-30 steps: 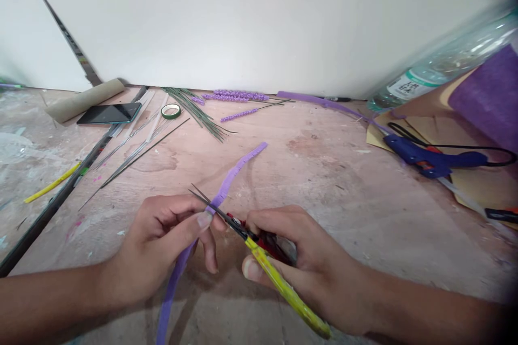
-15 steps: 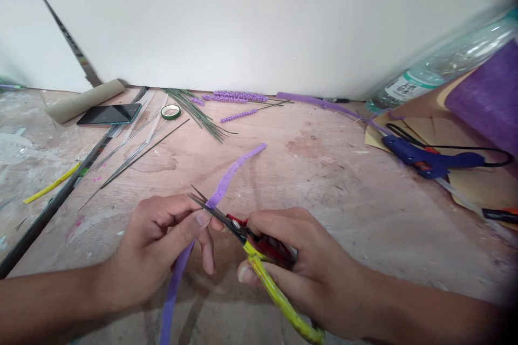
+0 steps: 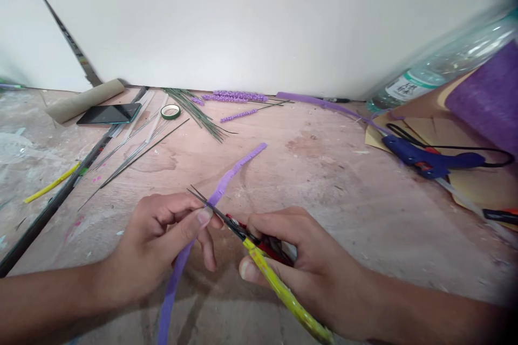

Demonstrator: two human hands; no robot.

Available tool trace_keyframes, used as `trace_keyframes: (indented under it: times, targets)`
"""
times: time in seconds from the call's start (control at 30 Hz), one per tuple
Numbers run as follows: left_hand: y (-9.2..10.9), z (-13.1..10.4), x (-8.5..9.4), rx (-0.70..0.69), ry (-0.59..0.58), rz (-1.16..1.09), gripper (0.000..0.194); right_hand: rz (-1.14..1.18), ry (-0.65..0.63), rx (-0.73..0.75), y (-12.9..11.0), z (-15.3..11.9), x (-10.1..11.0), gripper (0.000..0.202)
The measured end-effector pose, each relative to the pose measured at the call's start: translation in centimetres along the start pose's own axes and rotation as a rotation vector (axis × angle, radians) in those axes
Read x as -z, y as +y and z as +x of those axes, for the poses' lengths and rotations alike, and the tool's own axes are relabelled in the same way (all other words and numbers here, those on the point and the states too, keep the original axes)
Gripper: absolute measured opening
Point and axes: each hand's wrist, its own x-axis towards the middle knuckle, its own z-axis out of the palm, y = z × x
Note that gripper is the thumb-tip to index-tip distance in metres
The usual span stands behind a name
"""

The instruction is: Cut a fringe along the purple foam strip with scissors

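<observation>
A long purple strip (image 3: 230,174) runs diagonally across the lower middle, its upper part showing small cuts along the edge. My left hand (image 3: 174,237) pinches it between thumb and fingers, and its lower part hangs down past the palm. In my right hand (image 3: 299,259) are scissors (image 3: 270,276) with yellow and red handles. Their narrow blades are slightly apart and lie across the strip, just beyond my left thumb tip.
Green stems (image 3: 194,110), purple beaded-looking sprigs (image 3: 237,96) and a green tape roll (image 3: 170,112) lie at the back. A phone (image 3: 109,114) and cardboard tube (image 3: 87,99) are left; a blue glue gun (image 3: 429,160) and bottle (image 3: 421,83) are right.
The scissor blades have drawn closer together, and the yellow handle has swung toward the red one. My left hand has barely shifted.
</observation>
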Motion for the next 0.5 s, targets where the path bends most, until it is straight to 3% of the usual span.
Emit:
trace_keyframes:
  times: [0.27,0.5]
  targets:
    - [-0.57,-0.05,-0.06,0.118,-0.011,-0.135,0.029,0.007,0.014,-0.026,0.14,0.13,0.06,0.044]
    - [-0.46,-0.15,-0.07,0.065,0.054,-0.196,0.025,-0.083,-0.008,-0.072,-0.33,0.07,0.1,0.049]
